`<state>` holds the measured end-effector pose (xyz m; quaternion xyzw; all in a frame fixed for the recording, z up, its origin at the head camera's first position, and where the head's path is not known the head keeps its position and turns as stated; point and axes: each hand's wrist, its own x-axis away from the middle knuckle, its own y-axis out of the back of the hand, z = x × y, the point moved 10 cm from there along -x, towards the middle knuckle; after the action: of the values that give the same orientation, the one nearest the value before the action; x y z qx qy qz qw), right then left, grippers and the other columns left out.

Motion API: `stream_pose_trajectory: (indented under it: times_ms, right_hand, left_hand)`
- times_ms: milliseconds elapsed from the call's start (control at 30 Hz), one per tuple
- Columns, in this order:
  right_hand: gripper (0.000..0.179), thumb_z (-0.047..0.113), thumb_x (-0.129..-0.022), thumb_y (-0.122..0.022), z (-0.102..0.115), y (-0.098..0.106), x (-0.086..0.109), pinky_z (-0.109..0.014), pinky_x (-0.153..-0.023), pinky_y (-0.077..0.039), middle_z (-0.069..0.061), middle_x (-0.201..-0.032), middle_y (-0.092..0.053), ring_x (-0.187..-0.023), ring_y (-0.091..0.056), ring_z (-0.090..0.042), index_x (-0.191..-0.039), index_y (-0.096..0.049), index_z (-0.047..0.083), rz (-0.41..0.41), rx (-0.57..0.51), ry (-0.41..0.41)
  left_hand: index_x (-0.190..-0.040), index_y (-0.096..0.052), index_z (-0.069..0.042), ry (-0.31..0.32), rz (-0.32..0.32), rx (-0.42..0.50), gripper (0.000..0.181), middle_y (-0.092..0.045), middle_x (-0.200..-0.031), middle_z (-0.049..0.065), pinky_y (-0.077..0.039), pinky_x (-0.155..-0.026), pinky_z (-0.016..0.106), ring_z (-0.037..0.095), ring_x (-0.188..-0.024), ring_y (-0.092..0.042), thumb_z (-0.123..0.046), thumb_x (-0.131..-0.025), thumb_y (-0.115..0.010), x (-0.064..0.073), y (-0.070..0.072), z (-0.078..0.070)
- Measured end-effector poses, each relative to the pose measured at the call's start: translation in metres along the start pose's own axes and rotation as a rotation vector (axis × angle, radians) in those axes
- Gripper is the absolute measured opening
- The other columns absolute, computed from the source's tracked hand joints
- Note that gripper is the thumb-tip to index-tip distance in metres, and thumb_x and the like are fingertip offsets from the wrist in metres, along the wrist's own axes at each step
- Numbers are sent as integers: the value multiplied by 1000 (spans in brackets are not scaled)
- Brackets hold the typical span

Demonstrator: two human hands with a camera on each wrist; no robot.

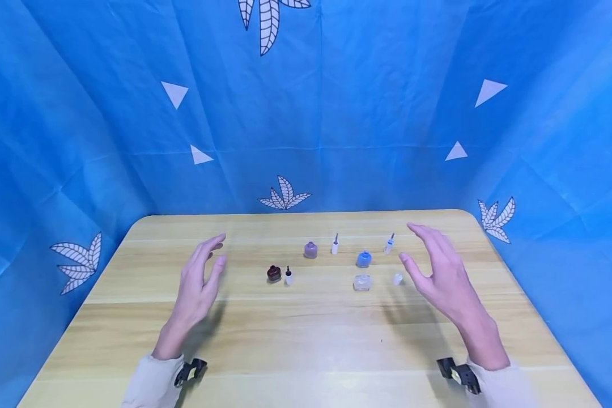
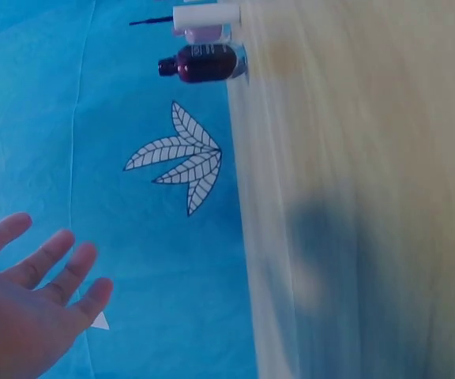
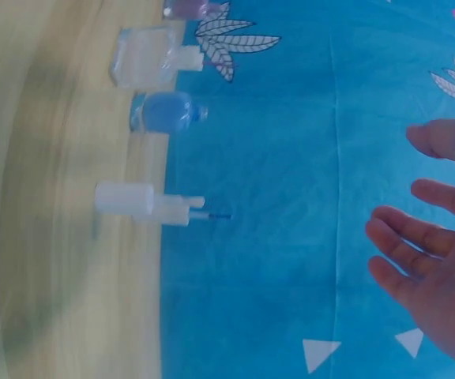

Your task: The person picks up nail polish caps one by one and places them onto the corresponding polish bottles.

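Observation:
My left hand [image 1: 196, 286] hovers over the left of the table with relaxed fingers, holding nothing. Nearest to it are an uncapped dark red nail polish bottle [image 1: 273, 274] and a white brush cap [image 1: 288, 277] standing with its dark brush up. Fingers spread, my empty right hand [image 1: 446, 277] is raised at the right, near a white cap [image 1: 398, 279]. Left of that cap sit a clear bottle [image 1: 362, 283] and an uncapped blue bottle [image 1: 364, 259]. Farther back are an uncapped purple bottle [image 1: 310, 250] and two upturned brush caps, one purple-tipped [image 1: 335, 245], one blue-tipped [image 1: 390, 244].
The wooden table [image 1: 306, 340] has rounded far corners. A blue cloth [image 1: 336, 113] with leaf and triangle prints hangs behind it and along both sides. Each wrist wears a black strap with a small device [image 1: 191, 371].

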<state>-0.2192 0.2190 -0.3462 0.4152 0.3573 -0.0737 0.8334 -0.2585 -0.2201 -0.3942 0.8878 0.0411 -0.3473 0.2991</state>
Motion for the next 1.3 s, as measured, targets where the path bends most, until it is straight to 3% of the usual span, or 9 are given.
stream_pose_trajectory:
  times_ms: [167, 467, 567, 733, 867, 1067, 1200, 1300]
  right_hand:
    - [67, 8, -87, -80, 5, -12, -2, -56, -106, -48, -13, -142, -59, -127, -56, -34, -148, -52, 7, 41, -47, -2]
    - [65, 15, -89, -81, 5, -37, -5, -57, -104, -49, -9, -140, -60, -126, -57, -30, -147, -53, 10, 118, -148, -45]
    - [64, 13, -89, -80, 5, -44, -5, -56, -103, -50, -8, -140, -60, -125, -57, -29, -146, -53, 9, 122, -171, -58]
    - [61, 17, -90, -80, 13, -55, -7, -53, -101, -51, -6, -140, -60, -125, -57, -26, -145, -54, 8, 134, -198, -57]
    - [60, 19, -91, -79, 21, -63, -12, -52, -102, -51, -6, -140, -61, -125, -57, -25, -145, -54, 8, 143, -217, -56]
    - [62, 18, -91, -80, 31, -79, -12, -48, -105, -51, -7, -138, -61, -125, -58, -24, -145, -53, 8, 182, -236, -64]
    - [61, 20, -91, -79, 35, -90, -12, -49, -105, -50, -8, -137, -61, -124, -58, -25, -145, -54, 8, 197, -253, -60]
    - [60, 20, -92, -79, 37, -97, -14, -51, -106, -49, -9, -139, -61, -125, -58, -26, -144, -54, 7, 207, -258, -56]
  left_hand:
    - [-144, -55, -3, 10, 23, 29, 40, -60, -141, 14, -52, -102, 31, 35, -120, -60, -3, -103, -56, 2, -6, -1]
    - [-155, -43, -15, 55, 48, 131, 55, -57, -142, 11, -50, -103, 21, 25, -122, -58, 0, -104, -55, 10, -18, 1]
    - [-154, -44, -15, 72, 60, 147, 53, -57, -143, 9, -52, -104, 27, 28, -122, -58, -2, -104, -56, 11, -24, 3]
    - [-150, -49, -10, 75, 66, 116, 47, -56, -145, 10, -53, -102, 50, 34, -122, -59, -5, -104, -57, 11, -29, 5]
    - [-146, -52, -5, 73, 63, 116, 42, -57, -143, 13, -53, -100, 55, 37, -122, -60, -6, -105, -57, 6, -28, 3]
    - [-144, -54, -3, 101, 98, 136, 39, -57, -143, 16, -54, -99, 56, 39, -122, -59, -9, -105, -57, 2, -32, 2]
    - [-142, -55, -1, 140, 98, 159, 38, -58, -141, 16, -56, -100, 43, 39, -122, -59, -10, -105, -58, 3, -33, 7]
    - [-138, -57, 0, 172, 89, 164, 35, -59, -138, 18, -56, -100, 42, 40, -121, -59, -8, -104, -60, 2, -34, 8]
